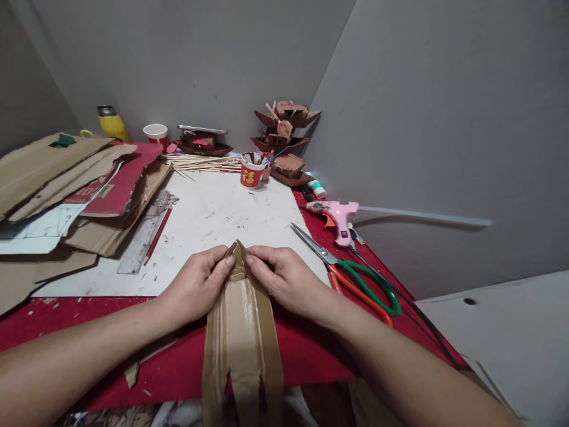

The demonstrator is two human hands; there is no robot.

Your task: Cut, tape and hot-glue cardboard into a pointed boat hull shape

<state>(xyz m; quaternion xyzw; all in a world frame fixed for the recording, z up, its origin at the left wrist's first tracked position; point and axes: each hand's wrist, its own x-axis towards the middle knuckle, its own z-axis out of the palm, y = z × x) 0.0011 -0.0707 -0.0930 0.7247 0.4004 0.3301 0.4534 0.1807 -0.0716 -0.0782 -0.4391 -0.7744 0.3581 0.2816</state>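
Note:
A long piece of folded brown cardboard (242,332) runs from the bottom of the view up to my two hands. Its far end narrows to a point, with side flaps bent up around a flat middle strip. My left hand (200,279) pinches the left flap near the tip between thumb and fingers. On the other side, my right hand (282,276) grips the right flap the same way. Shiny streaks show along the fold in the middle. The near end splits into separate strips and runs out of view.
Scissors (326,255) and a pink glue gun (340,216) lie right. Cardboard sheets (48,166) are stacked left, beside a ruler (140,237) and pencil (159,236). Behind are a paint cup (252,172), thin sticks (204,163) and several brown model boats (288,115).

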